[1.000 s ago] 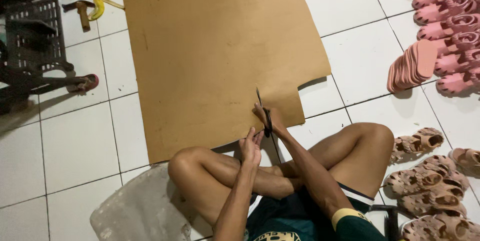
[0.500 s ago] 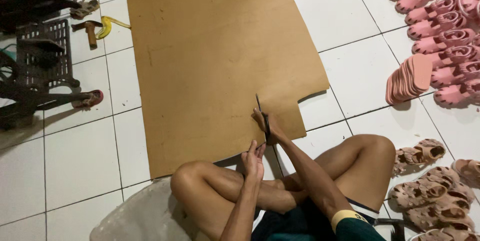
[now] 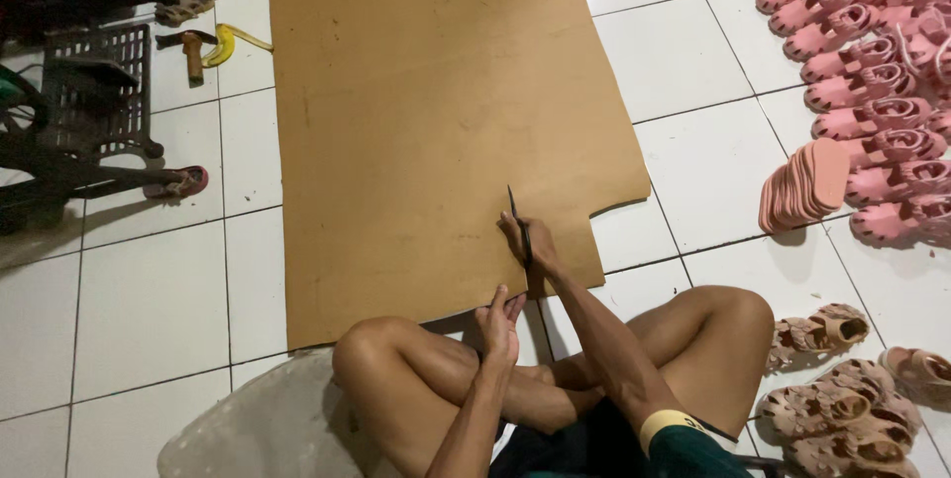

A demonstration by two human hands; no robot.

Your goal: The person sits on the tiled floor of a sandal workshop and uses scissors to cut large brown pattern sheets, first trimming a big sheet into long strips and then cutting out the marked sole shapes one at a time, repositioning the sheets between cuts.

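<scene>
The brown cardboard sheet [image 3: 426,121] lies flat on the white tiled floor [image 3: 149,300], long axis running away from the person. The right hand [image 3: 525,245], arm stretched forward, grips black scissors [image 3: 519,225] pointing away. The left hand [image 3: 498,324], fingers loosely extended, touches the sheet's near edge.

Matt brown cardboard sheet [image 3: 436,121] on glossy white ceramic floor tiles [image 3: 149,300]; pink rubbery sandals [image 3: 872,62].
</scene>
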